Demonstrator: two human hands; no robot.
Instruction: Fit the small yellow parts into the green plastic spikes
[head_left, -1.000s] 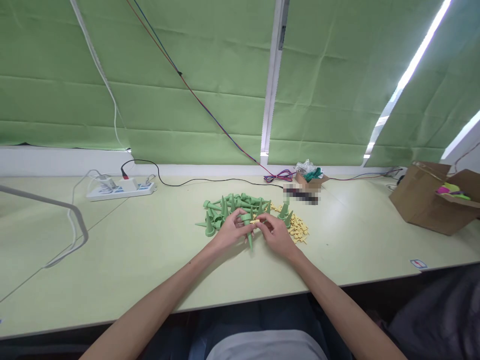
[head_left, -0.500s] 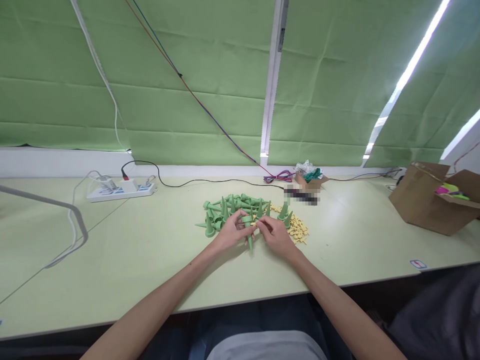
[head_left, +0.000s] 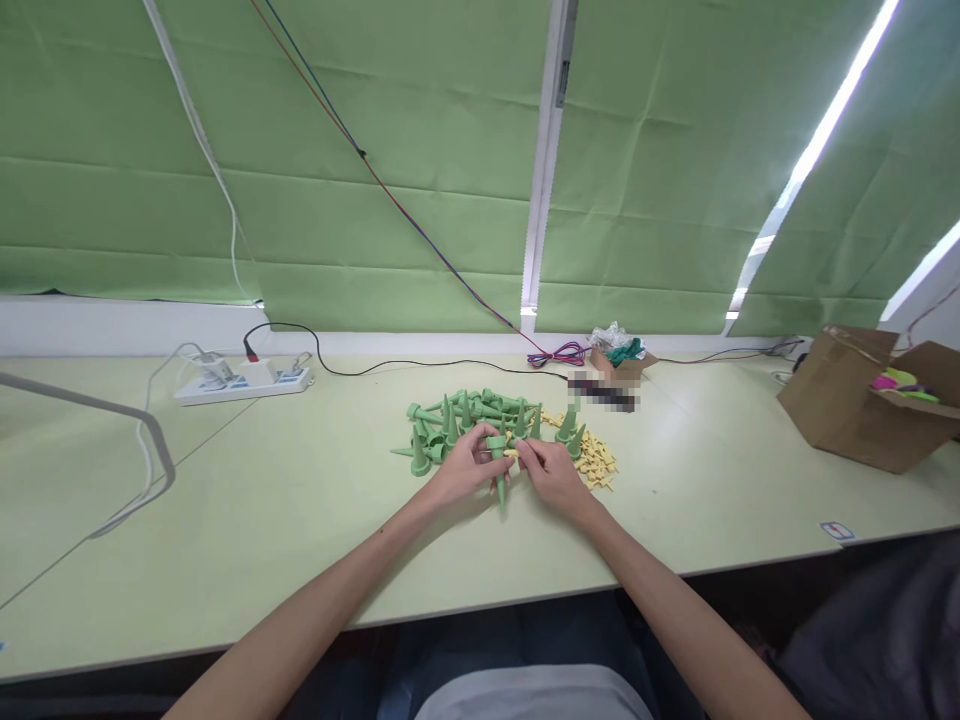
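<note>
My left hand [head_left: 470, 463] is closed around a green plastic watering spike [head_left: 497, 470], its capped end up and its point down toward me. At the spike's right side, just below the cap, a small yellow plastic piece [head_left: 511, 453] shows. My right hand [head_left: 553, 472] pinches close to this piece, thumb and forefinger pressed together at its outer end. Behind and left of my hands lies a pile of green watering spikes [head_left: 424, 440], some standing on their caps. Beside my right hand is a heap of small yellow pieces [head_left: 598, 460], with two upright spikes [head_left: 576, 441] next to it.
A white power strip [head_left: 244, 383] lies at the back left, with a black cable running along the table. Toward the back are a small open carton [head_left: 624, 366] and coiled wires [head_left: 556, 354]. A larger cardboard box [head_left: 847, 400] stands at the right.
My right fingertips have shifted slightly right from the spike, and more of the yellow piece shows. The spike in my left hand has moved only a little.
</note>
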